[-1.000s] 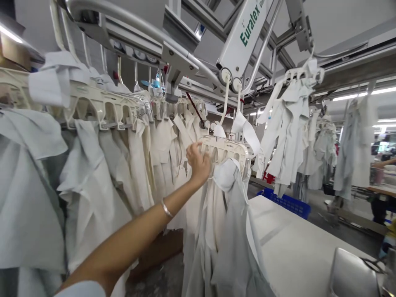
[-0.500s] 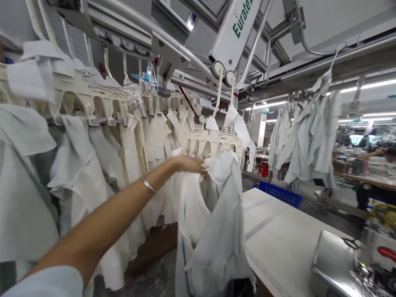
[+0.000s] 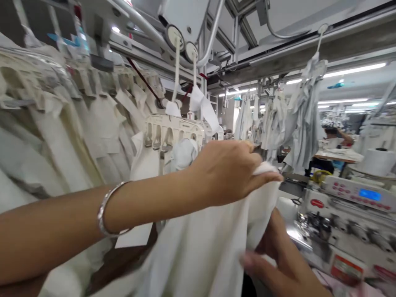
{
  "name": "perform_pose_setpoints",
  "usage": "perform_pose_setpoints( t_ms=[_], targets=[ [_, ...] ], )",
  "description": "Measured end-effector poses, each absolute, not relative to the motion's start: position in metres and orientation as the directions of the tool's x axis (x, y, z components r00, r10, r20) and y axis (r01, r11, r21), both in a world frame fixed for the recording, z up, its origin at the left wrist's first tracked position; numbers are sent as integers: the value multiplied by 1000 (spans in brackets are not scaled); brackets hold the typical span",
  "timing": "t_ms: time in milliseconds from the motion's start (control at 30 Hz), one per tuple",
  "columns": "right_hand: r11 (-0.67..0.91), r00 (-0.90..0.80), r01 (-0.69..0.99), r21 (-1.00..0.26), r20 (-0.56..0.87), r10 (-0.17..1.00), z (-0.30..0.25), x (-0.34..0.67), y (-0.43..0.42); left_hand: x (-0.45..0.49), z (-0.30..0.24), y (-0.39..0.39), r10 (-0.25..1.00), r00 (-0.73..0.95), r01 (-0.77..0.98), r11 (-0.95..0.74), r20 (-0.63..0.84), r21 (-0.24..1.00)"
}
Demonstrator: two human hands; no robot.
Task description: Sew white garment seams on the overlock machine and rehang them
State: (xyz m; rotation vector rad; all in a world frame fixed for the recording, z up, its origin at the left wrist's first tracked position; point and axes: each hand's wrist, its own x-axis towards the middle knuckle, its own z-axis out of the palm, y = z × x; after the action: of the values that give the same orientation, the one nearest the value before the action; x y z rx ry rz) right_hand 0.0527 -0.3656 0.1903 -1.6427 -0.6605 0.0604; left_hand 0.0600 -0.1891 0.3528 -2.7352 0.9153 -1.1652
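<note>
My left hand [image 3: 230, 173] is closed on the top edge of a white fabric piece [image 3: 204, 247], holding it up in front of me; a silver bangle [image 3: 107, 208] sits on that wrist. My right hand [image 3: 280, 260] is below and behind the cloth at the lower right, blurred, its fingers touching the fabric's lower edge. Behind the left hand hangs a cream plastic clamp hanger [image 3: 173, 132] on white straps from the overhead conveyor [image 3: 182, 39].
A row of cream hangers with white cut pieces [image 3: 77, 119] fills the left. More white bundles [image 3: 303, 111] hang at the right. A white sewing machine [image 3: 349, 214] with a blue display stands at the lower right. Another person works at a far table [image 3: 335, 154].
My left hand left the hanger, took hold of the white fabric and pulled it toward me and to the right. My right hand has come into view under the cloth. The view swung right toward the sewing machine.
</note>
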Motion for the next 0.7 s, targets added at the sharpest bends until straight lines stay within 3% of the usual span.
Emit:
perform_pose_setpoints(
  t_ms=[67,167,233,267,333,400,533,567,700],
  targets=[
    [-14,784,404,-915,338,521,200,79,-360,72,342,-176,-471,703,-510,-856,533,-85],
    [-86,747,602,-794,522,411,202,117,-362,78,334,-145,-319,948,-279,-802,16,527],
    [-3,739,628,-778,595,315,193,140,-360,73,330,-135,-370,900,25,-484,-230,875],
    [72,758,568,-820,555,343,185,148,-356,70,329,-134,-415,880,122,-273,-232,954],
    [153,760,398,-905,419,496,167,160,-349,67,327,-137,-452,891,98,85,-49,992],
    [97,786,314,-944,316,530,152,162,-346,74,325,-140,-458,875,-58,220,156,974],
    [-21,879,452,-892,442,178,149,140,-362,105,317,-141,-460,841,-333,-24,286,942],
    [-25,857,503,-864,494,145,152,130,-367,111,315,-143,-451,840,-375,-80,302,924],
    [31,801,532,-846,515,306,156,94,-365,117,319,-157,-446,840,-394,-108,310,913]
  ],
)
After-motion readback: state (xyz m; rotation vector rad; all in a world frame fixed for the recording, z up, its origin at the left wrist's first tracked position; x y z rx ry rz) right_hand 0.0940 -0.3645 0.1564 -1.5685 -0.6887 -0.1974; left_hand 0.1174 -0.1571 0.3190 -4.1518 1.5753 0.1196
